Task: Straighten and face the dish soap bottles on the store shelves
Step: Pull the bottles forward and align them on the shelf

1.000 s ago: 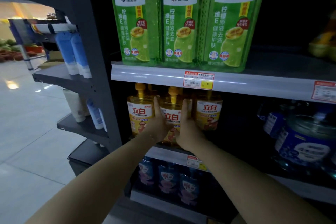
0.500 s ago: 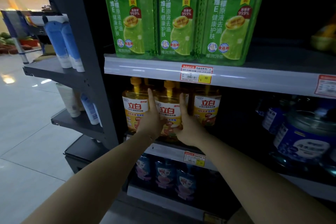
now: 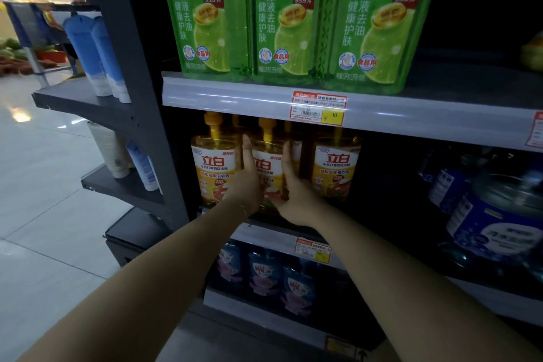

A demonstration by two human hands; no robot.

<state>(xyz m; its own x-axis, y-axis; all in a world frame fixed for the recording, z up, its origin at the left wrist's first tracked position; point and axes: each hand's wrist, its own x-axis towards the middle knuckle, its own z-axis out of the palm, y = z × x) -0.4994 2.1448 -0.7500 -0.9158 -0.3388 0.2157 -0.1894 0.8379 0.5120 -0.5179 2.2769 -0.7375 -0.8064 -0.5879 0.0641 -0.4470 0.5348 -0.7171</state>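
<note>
Under refill packs (image 3: 288, 17), middle bottle (image 3: 268, 163) btwn left bottle (image 3: 216, 164) & right bottle (image 3: 336, 167).

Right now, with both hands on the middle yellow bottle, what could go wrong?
1. The left hand and right hand hold the middle yellow bottle between close neighbours. Turning it could knock the left yellow bottle or right yellow bottle askew.
2. It seems to stand near the shelf edge, so pulling it forward might tip it off.
3. Its pump top sits just under the upper shelf rail, and lifting may hit it.
</note>
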